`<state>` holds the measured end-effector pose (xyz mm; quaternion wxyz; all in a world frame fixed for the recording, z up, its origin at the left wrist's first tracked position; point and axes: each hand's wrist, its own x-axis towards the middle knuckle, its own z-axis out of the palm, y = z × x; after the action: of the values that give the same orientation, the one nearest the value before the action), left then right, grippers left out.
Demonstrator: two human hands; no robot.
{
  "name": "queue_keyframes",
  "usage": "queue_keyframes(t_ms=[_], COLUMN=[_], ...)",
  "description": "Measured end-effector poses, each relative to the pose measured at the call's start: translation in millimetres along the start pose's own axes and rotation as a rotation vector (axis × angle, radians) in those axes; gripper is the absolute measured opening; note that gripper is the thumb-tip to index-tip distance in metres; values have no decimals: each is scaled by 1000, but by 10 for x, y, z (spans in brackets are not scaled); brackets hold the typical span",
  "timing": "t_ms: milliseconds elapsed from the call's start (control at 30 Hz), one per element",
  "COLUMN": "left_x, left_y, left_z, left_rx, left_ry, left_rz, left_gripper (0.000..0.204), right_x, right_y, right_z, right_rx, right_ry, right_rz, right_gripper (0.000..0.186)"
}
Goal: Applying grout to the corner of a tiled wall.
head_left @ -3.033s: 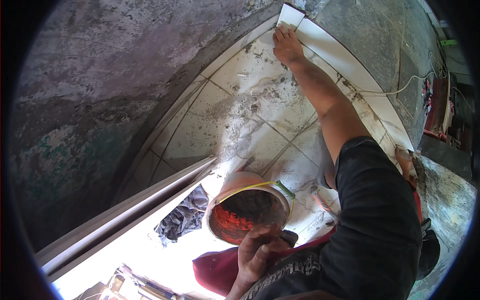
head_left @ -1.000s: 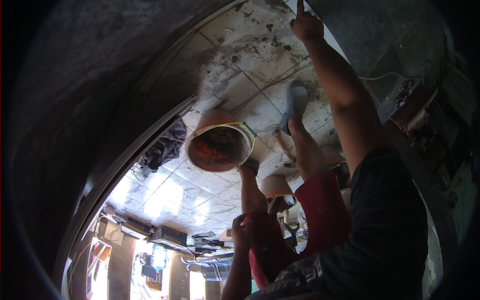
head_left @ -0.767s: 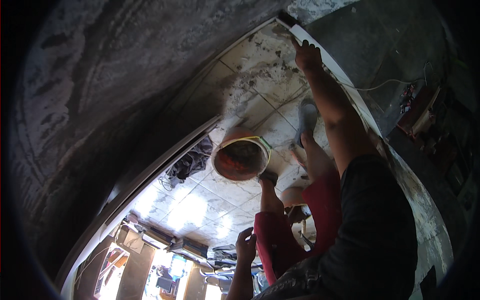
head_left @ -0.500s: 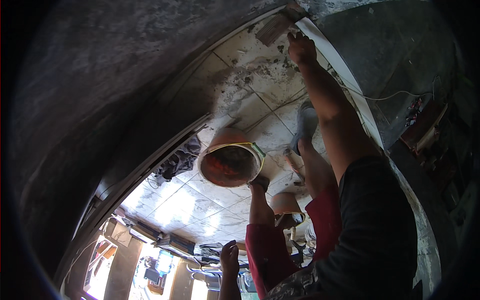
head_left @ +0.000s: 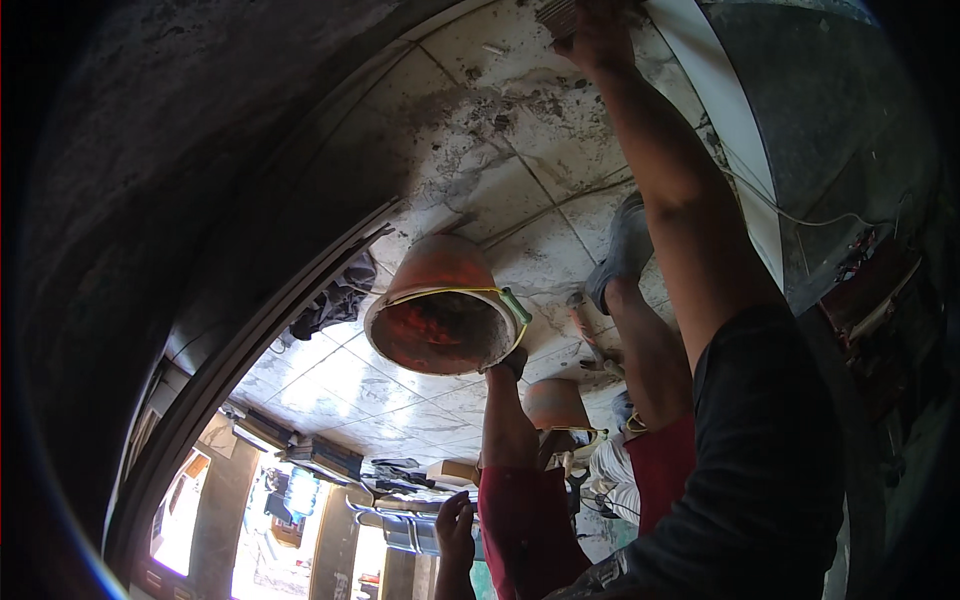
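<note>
At the top of the view my right arm is stretched far out, and my right hand [head_left: 602, 42] is closed around a flat brown tool with a ribbed face [head_left: 558, 18]. The picture's upper edge cuts off part of this tool, and its exact kind is unclear. Beneath it lies a tiled floor [head_left: 590, 205] smeared with dark dirt and crumbs. Low down, near my red shorts, my left hand [head_left: 455, 528] hangs with loosely bent fingers apart and nothing visible in them. An orange, mortar-stained bucket [head_left: 440, 255] with a yellow handle and green grip stands between the hands.
A second, smaller bucket [head_left: 555, 403] stands by my legs, with a hammer-like tool [head_left: 585, 325] on the floor nearby. Dark cloth [head_left: 340, 295] lies left of the big bucket. A white ledge [head_left: 735, 110] and a thin cable [head_left: 800, 215] run along the right; a dark wall is left.
My right hand and the flat tool have moved farther up toward the picture's edge. The view has shifted, so the big bucket appears slightly larger and farther left.
</note>
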<state>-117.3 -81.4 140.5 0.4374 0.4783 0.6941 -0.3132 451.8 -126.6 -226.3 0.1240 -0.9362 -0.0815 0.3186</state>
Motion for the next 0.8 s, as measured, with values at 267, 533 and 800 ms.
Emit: queue_keyframes(t_ms=[267, 533, 800], left_x=[-83, -168, -196], left_y=[272, 440, 451], left_z=[81, 37, 55], left_rx=[-97, -98, -122], left_ry=[-37, -68, -69], left_rz=[-9, -47, 19], left_gripper=[30, 29, 28], right_x=[263, 16, 347], right_y=[467, 468, 855], right_z=[-164, -948, -601], right_rx=[12, -253, -358], right_ry=[172, 1186, 1214], right_rz=[-231, -565, -568], right_gripper=[41, 14, 7])
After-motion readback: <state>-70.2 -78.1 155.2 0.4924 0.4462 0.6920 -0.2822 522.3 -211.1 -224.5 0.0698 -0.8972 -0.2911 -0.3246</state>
